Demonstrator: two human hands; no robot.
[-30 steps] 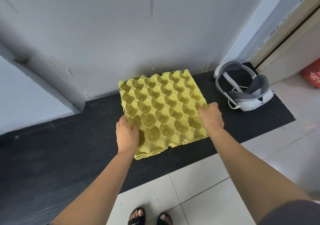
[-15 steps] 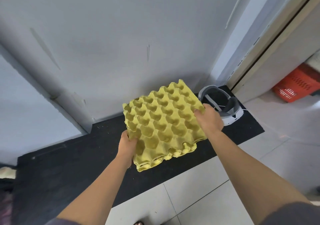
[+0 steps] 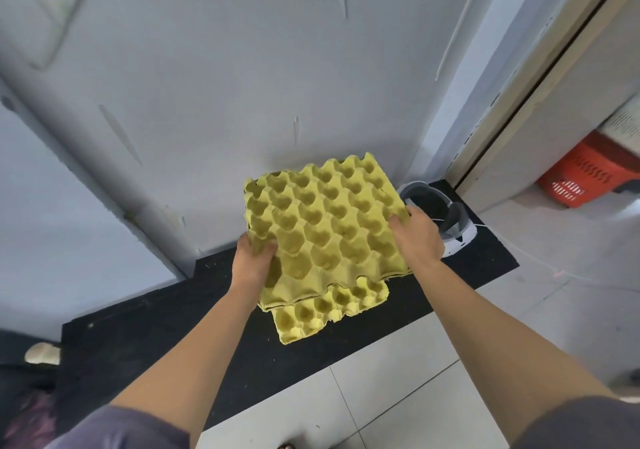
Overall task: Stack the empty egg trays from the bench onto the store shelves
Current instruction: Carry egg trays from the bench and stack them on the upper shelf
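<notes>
Yellow pulp egg trays (image 3: 322, 227), dimpled.

The egg trays (image 3: 325, 227) at the centre of the frame are dull yellow-green, patterned with regular rows of round cups shaded darker olive inside. The counter (image 3: 485, 261) under them is flat black with pale specks. The wall (image 3: 214, 78) across the upper frame is pale grey-blue. A basket (image 3: 585, 178) at the right edge is bright red with white slots. The floor (image 3: 408, 400) at the bottom shows white tiles with thin grey joints. The headset (image 3: 457, 227) right of centre is white and grey.
</notes>
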